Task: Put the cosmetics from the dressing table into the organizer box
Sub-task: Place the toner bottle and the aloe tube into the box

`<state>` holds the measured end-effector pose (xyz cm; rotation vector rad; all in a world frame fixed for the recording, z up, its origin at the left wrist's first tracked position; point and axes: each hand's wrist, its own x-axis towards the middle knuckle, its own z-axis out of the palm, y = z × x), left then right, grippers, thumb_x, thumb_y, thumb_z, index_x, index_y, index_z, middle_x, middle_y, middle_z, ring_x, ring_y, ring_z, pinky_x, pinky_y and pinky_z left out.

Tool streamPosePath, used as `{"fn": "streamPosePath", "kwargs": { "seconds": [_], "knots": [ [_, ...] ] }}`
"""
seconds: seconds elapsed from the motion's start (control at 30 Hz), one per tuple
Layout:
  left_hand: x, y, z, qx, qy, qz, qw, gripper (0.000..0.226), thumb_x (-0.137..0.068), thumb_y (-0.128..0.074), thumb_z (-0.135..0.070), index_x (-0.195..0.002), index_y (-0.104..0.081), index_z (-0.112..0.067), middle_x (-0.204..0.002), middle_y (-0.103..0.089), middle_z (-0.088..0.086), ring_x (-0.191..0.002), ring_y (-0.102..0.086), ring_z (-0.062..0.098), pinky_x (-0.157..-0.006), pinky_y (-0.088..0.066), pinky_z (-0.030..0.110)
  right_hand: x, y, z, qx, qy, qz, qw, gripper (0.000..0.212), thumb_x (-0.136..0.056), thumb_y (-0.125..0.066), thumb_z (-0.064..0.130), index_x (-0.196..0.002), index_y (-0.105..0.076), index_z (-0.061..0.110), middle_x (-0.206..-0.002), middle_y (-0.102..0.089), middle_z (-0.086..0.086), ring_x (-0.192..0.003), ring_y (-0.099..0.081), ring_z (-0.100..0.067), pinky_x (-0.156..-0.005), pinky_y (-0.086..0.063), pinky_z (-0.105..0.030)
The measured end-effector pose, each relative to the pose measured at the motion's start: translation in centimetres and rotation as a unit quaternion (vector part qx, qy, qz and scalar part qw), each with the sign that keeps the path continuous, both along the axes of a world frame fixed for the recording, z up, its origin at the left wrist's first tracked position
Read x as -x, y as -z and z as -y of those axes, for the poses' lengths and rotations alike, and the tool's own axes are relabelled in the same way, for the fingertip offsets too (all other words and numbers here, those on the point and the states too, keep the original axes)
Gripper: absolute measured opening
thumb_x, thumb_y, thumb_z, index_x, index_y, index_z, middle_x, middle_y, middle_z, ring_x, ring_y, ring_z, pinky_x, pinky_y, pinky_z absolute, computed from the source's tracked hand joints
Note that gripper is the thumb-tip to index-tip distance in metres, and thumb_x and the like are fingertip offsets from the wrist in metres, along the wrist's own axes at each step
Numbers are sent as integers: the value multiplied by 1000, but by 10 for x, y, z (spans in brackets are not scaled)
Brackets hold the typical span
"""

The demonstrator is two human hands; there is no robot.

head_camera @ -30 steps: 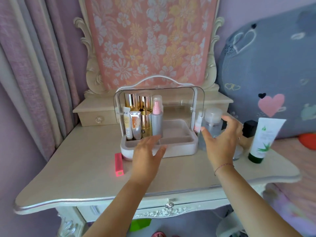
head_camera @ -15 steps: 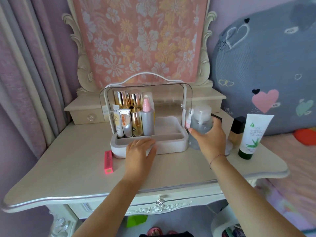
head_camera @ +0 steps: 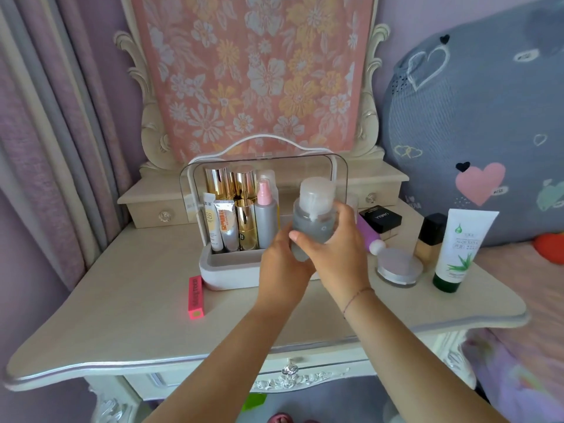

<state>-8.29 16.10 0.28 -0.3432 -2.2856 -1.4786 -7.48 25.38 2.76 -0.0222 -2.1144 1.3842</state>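
1. Since half a second ago we've lifted the clear pump bottle (head_camera: pixel 314 218) off the dressing table (head_camera: pixel 122 315); it was standing just right of the organizer box (head_camera: pixel 232 271), now it's in the air in front of the box's open right half.
2. Right hand (head_camera: pixel 335 254) wraps the bottle body from the right, thumb across its front.
3. Left hand (head_camera: pixel 282 267) has come up from the box's front edge; its fingers curl around the bottle's lower left side. Both hands closed on it, bottle upright.
4. Box's left half is packed: BB cream tube (head_camera: pixel 210 224), orange-label tube (head_camera: pixel 227 228), gold bottles (head_camera: pixel 232 181), grey spray bottle with pink top (head_camera: pixel 266 221), all upright.
5. Pink lipstick box (head_camera: pixel 196 297) lies flat on the table, just left of the box's front corner.
6. Right of the hands, on the table: black compact (head_camera: pixel 381 219), purple tube (head_camera: pixel 367 233), round jar with silver rim (head_camera: pixel 399 267), black-capped foundation bottle (head_camera: pixel 428 239), aloe tube (head_camera: pixel 460 248) standing on its green cap.
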Motion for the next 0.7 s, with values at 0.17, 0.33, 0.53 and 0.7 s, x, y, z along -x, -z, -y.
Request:
{"fn": "streamPosePath", "kwargs": {
  "seconds": [0.17,0.33,0.53,0.7],
  "knots": [
    [30,-2,-16,-15,-56,20,998,43,-76,-73,-22,-114,-55,-16,-104,-69,-1,-92,-64,18,-75,-52,28,11,18,-9,2,-41,32,999,60,-83,-66,38,-135,-43,19,-127,-59,0,-117,-56,-15,-96,-50,-32],
    [66,-5,-35,-42,-100,73,991,54,-74,-76,-24,-119,-49,-11,-113,-64,5,-102,-61,22,-78,-43,24,1,50,-23,-36,-20,41,998,41,-92,-56,27,-131,-50,16,-121,-64,-1,-114,-59,-16,-97,-47,-30],
    [98,-1,-39,-31,-95,149,984,57,-74,-75,-17,-124,-47,-9,-117,-63,9,-108,-59,27,-85,-44,28,-3,64,-26,-36,-44,37,998,37,-92,-56,18,-129,-52,16,-129,-58,3,-122,-51,-12,-105,-41,-33],
    [110,3,-38,35,-73,209,975,63,-76,-75,-27,-128,-44,-10,-126,-58,10,-116,-54,30,-97,-44,36,-1,64,-29,-12,-44,38,998,34,-92,-55,14,-126,-54,19,-125,-59,7,-120,-51,-7,-105,-40,-27]
  ]
}}
